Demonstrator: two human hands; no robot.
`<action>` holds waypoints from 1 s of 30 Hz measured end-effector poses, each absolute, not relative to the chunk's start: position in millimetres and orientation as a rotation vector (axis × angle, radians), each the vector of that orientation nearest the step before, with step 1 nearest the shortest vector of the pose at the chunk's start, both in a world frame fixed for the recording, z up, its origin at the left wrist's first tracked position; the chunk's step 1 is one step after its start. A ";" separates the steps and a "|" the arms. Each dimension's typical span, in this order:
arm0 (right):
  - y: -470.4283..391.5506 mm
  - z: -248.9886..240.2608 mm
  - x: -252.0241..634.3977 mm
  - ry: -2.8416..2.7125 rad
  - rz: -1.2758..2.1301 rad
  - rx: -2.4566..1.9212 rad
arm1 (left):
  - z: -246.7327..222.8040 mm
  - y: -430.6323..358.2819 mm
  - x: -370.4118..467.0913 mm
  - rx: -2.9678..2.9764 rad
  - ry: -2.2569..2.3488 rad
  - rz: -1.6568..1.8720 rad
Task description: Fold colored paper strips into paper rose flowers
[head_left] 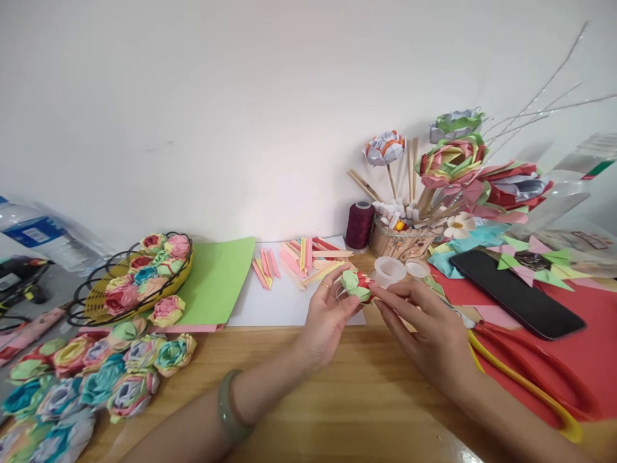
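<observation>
Between my two hands, above the table, is a small paper flower [355, 287] with light green and red petals. My left hand [328, 315] grips it from the left, fingers and thumb closed around its base; a ring and a thin pale thread show near these fingers. My right hand [424, 325] pinches at the flower's right side with thumb and fingertips. Whether a separate petal lies in that pinch is hidden. Just behind the flower stands a small clear plastic cup [389, 271]. Folded paper strips [303, 257] in pink, yellow and red lie on white paper beyond my left hand.
Several finished paper flowers [99, 379] cover the left table, beside a yellow basket [91, 305] of more. Green paper [216, 276] lies behind. At right are a dark thread spool [360, 225], a stick-filled holder [402, 241], a black phone [520, 292] and red-and-yellow-handled scissors [535, 379].
</observation>
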State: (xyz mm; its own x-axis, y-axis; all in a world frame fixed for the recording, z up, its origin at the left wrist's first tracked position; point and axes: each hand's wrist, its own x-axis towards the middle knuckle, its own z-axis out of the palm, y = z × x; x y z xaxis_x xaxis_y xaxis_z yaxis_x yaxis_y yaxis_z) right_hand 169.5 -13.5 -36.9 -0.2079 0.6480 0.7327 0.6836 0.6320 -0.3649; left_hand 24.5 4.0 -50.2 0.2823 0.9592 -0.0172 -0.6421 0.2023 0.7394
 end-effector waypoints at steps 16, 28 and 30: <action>-12.6 -25.3 169.6 -1.859 0.421 -1.229 | -55.9 0.2 23.9 0.995 0.660 1.192; -8.3 -28.6 173.8 -2.033 -0.015 -1.117 | -55.2 0.1 25.3 0.993 0.704 1.188; -9.0 -27.8 174.4 -2.058 -0.003 -1.124 | -55.8 0.1 25.5 0.993 0.707 1.190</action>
